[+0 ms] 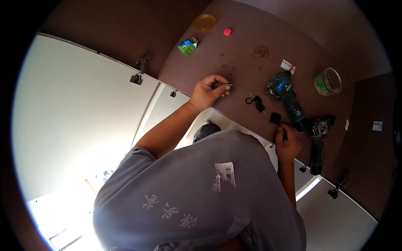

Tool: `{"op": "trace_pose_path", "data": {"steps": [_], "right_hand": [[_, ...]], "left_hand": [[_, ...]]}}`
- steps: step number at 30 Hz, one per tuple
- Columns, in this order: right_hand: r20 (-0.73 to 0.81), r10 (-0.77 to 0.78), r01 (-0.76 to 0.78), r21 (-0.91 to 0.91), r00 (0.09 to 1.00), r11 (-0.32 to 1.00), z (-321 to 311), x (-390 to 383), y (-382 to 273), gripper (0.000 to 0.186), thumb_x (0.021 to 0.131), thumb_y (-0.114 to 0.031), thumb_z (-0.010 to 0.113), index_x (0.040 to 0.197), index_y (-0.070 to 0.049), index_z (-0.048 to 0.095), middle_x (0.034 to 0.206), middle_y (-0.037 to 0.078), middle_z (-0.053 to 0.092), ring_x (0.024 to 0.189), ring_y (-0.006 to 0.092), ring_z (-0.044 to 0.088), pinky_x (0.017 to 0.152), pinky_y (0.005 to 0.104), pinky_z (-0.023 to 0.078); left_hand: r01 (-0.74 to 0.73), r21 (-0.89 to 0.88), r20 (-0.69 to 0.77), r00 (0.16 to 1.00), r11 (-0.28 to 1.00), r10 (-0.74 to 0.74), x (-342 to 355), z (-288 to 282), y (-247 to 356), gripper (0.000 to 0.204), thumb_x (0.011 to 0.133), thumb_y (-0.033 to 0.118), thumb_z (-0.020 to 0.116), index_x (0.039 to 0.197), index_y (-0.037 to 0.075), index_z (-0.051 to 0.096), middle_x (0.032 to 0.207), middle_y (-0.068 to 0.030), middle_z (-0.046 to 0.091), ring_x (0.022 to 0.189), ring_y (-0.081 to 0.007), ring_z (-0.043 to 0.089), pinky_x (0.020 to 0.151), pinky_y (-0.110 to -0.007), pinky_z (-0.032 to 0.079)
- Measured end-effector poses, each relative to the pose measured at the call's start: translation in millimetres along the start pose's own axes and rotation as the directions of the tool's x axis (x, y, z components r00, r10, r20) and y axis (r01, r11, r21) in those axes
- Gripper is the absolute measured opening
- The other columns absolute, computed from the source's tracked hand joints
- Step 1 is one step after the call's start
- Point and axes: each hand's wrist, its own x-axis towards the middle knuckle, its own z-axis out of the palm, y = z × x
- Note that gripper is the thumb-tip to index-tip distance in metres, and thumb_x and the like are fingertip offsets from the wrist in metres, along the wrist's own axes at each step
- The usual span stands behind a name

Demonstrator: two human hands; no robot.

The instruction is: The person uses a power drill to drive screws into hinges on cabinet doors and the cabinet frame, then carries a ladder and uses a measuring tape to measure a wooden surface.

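Note:
Between the thumb and fingers of my left hand [209, 90] is a small screw [227, 85], held just over the brown board. Several loose screws [223, 67] lie scattered just beyond that hand. At the board's near edge, my right hand [288, 143] is closed, with something dark at its fingers that is too hidden to name. A small black square object [275, 118] lies close to its fingertips. To the left of that lie keys with a black fob [258, 103]. A teal and black power driver [284, 94] rests beyond my right hand.
A second drill [319, 144] lies right of my right hand. Farther off are a tub of screws [328, 82], a screw pile [261, 50], a red cap [227, 32], a yellow lid [204, 22] and a green-blue packet [188, 46]. Hinges [137, 77] jut from panel edges.

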Motion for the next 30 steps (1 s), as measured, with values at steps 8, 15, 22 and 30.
{"op": "trace_pose_path", "data": {"steps": [8, 15, 22, 30], "right_hand": [[0.014, 0.018, -0.019, 0.017, 1.0, 1.0, 0, -1, 1, 0.011, 0.087, -0.018, 0.072, 0.097, -0.014, 0.073, 0.089, 0.007, 0.07, 0.075, 0.0288, 0.069, 0.063, 0.0391, 0.054], [0.015, 0.027, -0.027, 0.017, 1.0, 0.999, 1, -1, 1, 0.011, 0.087, -0.017, 0.072, 0.097, -0.013, 0.073, 0.089, 0.007, 0.07, 0.076, 0.0291, 0.069, 0.064, 0.0392, 0.055], [-0.008, 0.015, -0.015, -0.01, 1.0, 1.0, -2, 0, -3, 0.012, 0.086, -0.017, 0.073, 0.098, -0.014, 0.074, 0.088, 0.007, 0.07, 0.075, 0.0273, 0.069, 0.062, 0.0377, 0.055], [-0.04, 0.016, -0.015, 0.002, 0.999, 1.0, -1, 2, -6, 0.012, 0.084, -0.017, 0.074, 0.095, -0.015, 0.075, 0.082, 0.006, 0.069, 0.069, 0.0266, 0.068, 0.06, 0.0365, 0.054]], "left_hand": [[0.143, -0.121, -0.084, 0.985, 0.982, -0.153, 7, 1, 12, 0.018, 0.104, 0.014, 0.06, 0.113, 0.002, 0.069, 0.092, -0.0077, 0.072, 0.074, -0.0139, 0.068, 0.066, -0.026, 0.055], [0.112, -0.118, -0.033, 0.993, 0.987, -0.117, 7, -1, 8, 0.017, 0.104, 0.012, 0.059, 0.116, 0.001, 0.065, 0.097, -0.007, 0.073, 0.078, -0.0125, 0.068, 0.069, -0.025, 0.055], [0.043, -0.057, 0.004, 0.999, 0.997, -0.043, 3, 1, 2, 0.015, 0.1, 0.003, 0.062, 0.115, 0.003, 0.065, 0.097, -0.0047, 0.071, 0.083, -0.0109, 0.068, 0.072, -0.025, 0.054], [0.013, 0.129, -0.009, 1.0, 0.992, -0.012, 1, 8, -2, 0.014, 0.095, 0.004, 0.07, 0.109, 0.003, 0.07, 0.098, -0.0037, 0.069, 0.087, -0.01, 0.064, 0.078, -0.025, 0.052]]}}
